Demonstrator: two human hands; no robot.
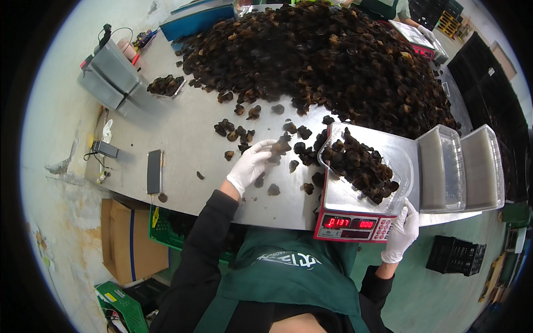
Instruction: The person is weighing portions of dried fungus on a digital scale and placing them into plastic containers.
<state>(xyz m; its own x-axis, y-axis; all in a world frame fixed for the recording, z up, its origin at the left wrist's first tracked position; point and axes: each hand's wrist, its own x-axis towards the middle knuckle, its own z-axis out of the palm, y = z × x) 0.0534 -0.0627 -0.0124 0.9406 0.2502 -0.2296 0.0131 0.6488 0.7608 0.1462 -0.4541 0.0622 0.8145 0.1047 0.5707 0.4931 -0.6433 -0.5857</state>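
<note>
My left hand [251,167], in a white glove, reaches over the metal table and pinches a brown piece that looks like wood ear mushroom [282,145]. Similar loose pieces lie around it. To the right, a red and silver digital scale [347,195] with a lit red display carries a clear plastic tray [395,198]. Curled dark mushroom pieces [361,166] fill much of that tray. My right hand [402,236], also gloved, is at the scale's near right corner. Its fingertips are closed at the tray's near corner, though the grip is partly hidden.
A large mushroom heap [333,61] covers the table's far side. Stacked clear trays [441,169] stand right of the scale. At left are a filled tray [166,86], a phone [155,172] and grey containers [111,77]. A co-worker's gloved hand [426,33] is by another scale [413,39].
</note>
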